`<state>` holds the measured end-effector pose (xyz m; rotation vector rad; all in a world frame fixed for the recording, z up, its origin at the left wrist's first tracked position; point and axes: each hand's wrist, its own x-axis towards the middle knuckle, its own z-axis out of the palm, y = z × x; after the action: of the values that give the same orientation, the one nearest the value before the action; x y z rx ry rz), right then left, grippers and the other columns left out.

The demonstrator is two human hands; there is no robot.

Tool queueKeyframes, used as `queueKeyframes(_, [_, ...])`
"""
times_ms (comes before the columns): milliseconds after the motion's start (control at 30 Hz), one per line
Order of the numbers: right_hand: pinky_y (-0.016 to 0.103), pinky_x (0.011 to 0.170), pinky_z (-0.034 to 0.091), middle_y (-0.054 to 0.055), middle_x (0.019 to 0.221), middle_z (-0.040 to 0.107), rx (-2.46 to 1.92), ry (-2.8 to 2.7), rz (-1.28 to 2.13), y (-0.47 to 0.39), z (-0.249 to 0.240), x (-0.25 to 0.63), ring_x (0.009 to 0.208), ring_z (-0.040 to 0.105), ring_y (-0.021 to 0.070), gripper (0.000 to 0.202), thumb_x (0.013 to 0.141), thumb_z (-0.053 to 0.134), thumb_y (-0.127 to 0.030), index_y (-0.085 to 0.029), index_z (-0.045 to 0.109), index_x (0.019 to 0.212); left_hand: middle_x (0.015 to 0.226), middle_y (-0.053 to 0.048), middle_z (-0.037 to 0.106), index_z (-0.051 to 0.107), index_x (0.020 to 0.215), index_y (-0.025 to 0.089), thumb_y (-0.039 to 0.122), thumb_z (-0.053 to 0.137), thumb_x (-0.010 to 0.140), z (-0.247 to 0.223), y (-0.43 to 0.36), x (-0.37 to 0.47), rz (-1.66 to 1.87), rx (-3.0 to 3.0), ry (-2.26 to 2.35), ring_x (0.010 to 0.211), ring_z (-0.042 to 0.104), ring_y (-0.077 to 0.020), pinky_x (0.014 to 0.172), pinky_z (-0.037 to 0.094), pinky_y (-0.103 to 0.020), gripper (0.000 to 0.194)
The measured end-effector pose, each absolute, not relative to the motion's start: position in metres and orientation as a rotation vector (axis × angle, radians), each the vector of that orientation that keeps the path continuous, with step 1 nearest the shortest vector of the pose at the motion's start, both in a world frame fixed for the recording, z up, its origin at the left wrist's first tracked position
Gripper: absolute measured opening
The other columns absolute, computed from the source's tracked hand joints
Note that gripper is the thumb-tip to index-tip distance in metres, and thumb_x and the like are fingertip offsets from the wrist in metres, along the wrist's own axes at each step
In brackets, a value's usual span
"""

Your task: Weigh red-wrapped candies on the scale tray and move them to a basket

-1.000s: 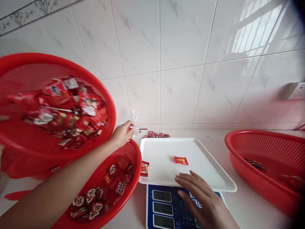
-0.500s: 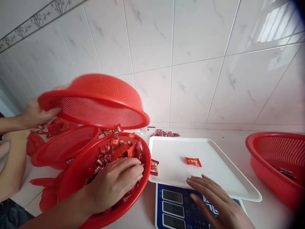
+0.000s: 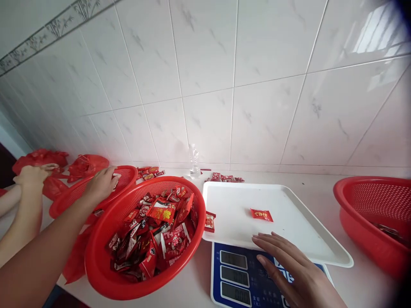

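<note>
The left hand (image 3: pixel 102 186) is positioned over the rear basket (image 3: pixel 69 197), at its right-hand portion. Its fingers are bent and close together; a small wrapper (image 3: pixel 116 178) shows at the fingertips, but whether it is gripped cannot be determined. The right hand (image 3: pixel 289 267) is palm down over the scale (image 3: pixel 236 273), near the front edge of the tray (image 3: pixel 247 196). Its four fingers are extended side by side, with the thumb set apart, and no item is visible in its grasp; contact with the scale cannot be confirmed. The main basket (image 3: pixel 96 273) stands on the counter (image 3: pixel 194 273) to the left of the scale and contains a heap of mixed packets (image 3: pixel 162 209), mostly red. The tray lies above the rear section of the scale and carries one red sweet (image 3: pixel 261 214) near its middle. A separate red-and-white packet (image 3: pixel 209 222) lies between the main basket and the tray's left edge. The side basket (image 3: pixel 359 226), at the far right, holds a few dark wrappers (image 3: pixel 390 232). Loose packets lie along the wall (image 3: pixel 208 124), behind the tray and behind the main basket. A clear plastic item (image 3: pixel 194 162) stands near the wall between these groups. At the far left, another person's hand (image 3: pixel 34 176) is near red bags (image 3: pixel 88 166).
</note>
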<state>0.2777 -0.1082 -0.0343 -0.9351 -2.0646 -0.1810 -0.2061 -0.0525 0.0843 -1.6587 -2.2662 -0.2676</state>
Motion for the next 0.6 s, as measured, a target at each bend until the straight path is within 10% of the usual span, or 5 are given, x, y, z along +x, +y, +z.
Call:
queueKeyframes(333, [0.034,0.082,0.058,0.004,0.102,0.072,-0.947,-2.045,-0.105,-0.110,-0.032,0.277,0.094,0.068,0.0208,0.025,0.090,0.050,-0.035,-0.025,0.064,0.108,0.127,-0.010,0.054,0.054,0.117,0.017,0.041,0.040,0.089,0.064,-0.018,-0.085,-0.590,-2.274,-1.890,0.118,0.048,-0.0223,0.101,0.037,-0.036,0.040])
queueKeyframes(600, [0.034,0.080,0.059,0.006,0.100,0.072,-0.984,-1.997,-0.039,-0.111,-0.028,0.277,0.095,0.068,0.0206,0.022,0.091,0.049,-0.029,-0.023,0.064,0.105,0.104,-0.009,0.064,0.062,0.103,0.021,0.022,0.061,0.073,0.071,-0.051,0.061,0.358,-2.902,-1.486,0.100,0.057,-0.0283,0.080,0.046,-0.036,0.030])
